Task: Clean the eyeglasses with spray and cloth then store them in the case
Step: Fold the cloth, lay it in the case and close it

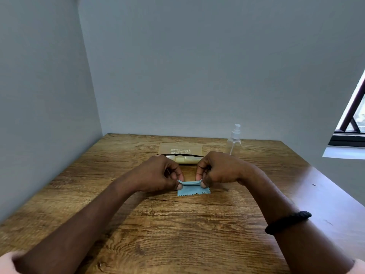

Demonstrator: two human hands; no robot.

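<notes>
Blue cloth (193, 191) lies mid-tabletop (177, 238), left hand (159, 174) and right hand (218, 170) each pinching a far corner; level, matched pinches should probably keep it flat and unwrinkled.

Soft daylight (from window (353, 115)), wide-angle edge distortion

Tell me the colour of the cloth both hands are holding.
Light blue cloth, clearest in the head view.
</notes>
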